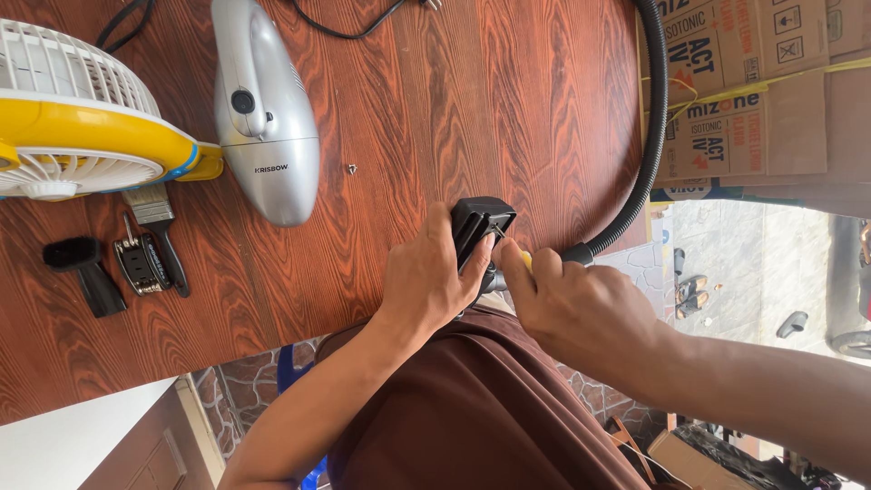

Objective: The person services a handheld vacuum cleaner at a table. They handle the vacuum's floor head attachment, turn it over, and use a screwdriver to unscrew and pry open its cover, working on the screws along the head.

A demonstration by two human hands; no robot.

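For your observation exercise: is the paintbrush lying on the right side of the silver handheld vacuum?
No, the paintbrush lies left of the silver handheld vacuum, below the yellow and white fan.

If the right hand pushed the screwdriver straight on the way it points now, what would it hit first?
The right hand aims the yellow-handled screwdriver left and slightly up the picture, its tip already at the black nozzle piece held by the left hand. That piece comes first; depth is hard to judge.

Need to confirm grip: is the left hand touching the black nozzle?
Touching. The head view shows the left hand wrapped around the black nozzle, fingers pressed on its side.
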